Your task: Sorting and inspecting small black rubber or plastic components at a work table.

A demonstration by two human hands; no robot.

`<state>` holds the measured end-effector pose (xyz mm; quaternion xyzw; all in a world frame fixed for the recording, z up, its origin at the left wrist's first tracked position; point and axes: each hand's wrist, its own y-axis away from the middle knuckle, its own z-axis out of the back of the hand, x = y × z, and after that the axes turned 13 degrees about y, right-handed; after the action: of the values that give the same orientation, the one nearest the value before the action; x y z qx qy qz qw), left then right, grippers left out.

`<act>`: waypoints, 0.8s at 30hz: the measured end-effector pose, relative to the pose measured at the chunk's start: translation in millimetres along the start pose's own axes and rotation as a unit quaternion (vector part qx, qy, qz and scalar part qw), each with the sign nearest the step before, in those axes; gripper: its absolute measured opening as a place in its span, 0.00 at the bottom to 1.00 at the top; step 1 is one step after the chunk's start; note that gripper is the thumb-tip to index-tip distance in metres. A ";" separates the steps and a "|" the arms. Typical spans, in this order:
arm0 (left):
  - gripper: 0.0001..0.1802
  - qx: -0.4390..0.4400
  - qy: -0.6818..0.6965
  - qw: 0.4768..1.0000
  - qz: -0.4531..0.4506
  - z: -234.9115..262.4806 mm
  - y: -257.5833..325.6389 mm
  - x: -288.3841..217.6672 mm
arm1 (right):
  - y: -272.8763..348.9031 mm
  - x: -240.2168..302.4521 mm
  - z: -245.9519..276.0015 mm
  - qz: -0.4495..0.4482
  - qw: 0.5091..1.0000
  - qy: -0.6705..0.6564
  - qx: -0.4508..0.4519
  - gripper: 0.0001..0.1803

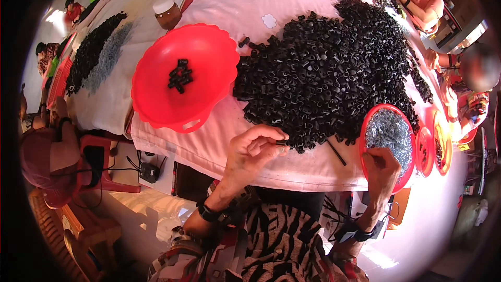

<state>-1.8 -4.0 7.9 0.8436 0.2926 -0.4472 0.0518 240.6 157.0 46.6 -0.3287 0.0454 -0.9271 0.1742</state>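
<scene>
Striped clothing [276, 237] lies nearest, beyond which the left hand [251, 152] pinches a black piece [282, 142] beside the pile [323, 73], while the right hand [382, 166] is bunched over silvery bits [389, 131], any grip impossible to tell, their red bowl [362, 134] seemingly set there for easy reach.

Small-parts wkshp, prob.: cloth-covered tbl [224, 8] w/ heap of blk plastic pcs [323, 78], silvery bits [389, 133], several co-workers [425, 5] round it.
</scene>
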 end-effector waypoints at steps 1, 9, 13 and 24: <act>0.11 -0.001 0.002 1.000 0.000 0.3 -1.5 -1.9 | 1.6 2.0 0.3 0.000 1.000 0.002 0.001 0.05; 0.08 -0.018 0.062 0.988 0.141 1.6 -6.1 -4.9 | 29.0 73.4 -36.1 0.025 0.917 -0.396 0.051 0.05; 0.08 -0.021 0.034 0.986 0.159 -5.9 -5.0 -7.5 | 35.2 87.3 -68.1 0.015 0.877 -0.466 0.116 0.06; 0.09 0.018 0.042 0.988 0.149 3.3 -2.3 1.2 | 40.9 90.2 -84.7 0.011 0.856 -0.498 0.136 0.06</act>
<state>-4.9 -2.7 5.5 0.8967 0.1577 -0.4037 0.0902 134.4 84.3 26.0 -0.7193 -0.1701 -0.6343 0.2267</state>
